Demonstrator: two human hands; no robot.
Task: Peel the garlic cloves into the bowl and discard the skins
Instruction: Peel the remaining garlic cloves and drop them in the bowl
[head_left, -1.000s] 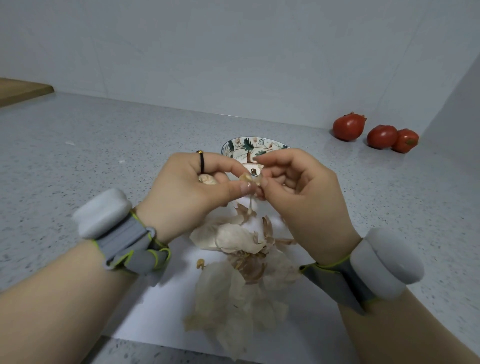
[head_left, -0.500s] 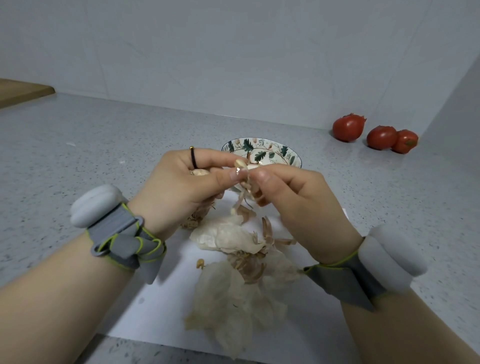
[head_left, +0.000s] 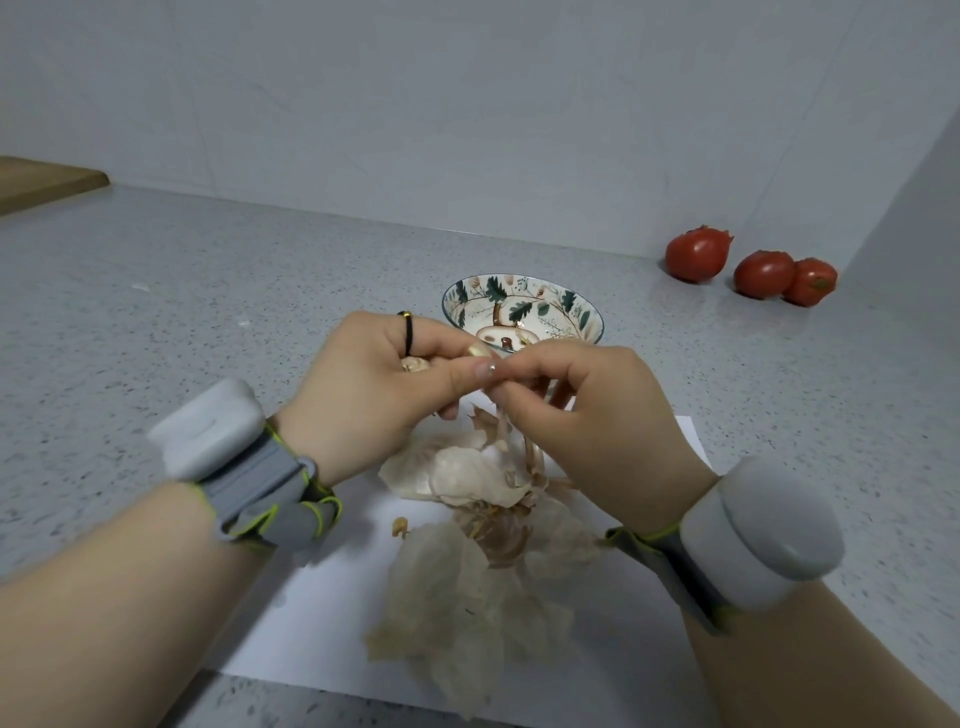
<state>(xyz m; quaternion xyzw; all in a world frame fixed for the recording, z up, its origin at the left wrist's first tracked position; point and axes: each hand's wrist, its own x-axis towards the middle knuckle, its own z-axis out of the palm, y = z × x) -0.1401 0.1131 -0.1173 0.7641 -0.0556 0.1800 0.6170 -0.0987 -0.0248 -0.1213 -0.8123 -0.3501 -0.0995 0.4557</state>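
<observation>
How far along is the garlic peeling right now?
Done: a heap of papery beige garlic skins lies on the white paper sheet. In hand: the left hand and right hand pinch a pale garlic piece near the leaf-patterned ceramic bowl. Left: finishing it and discarding the skins; the bowl's contents are unclear.
</observation>
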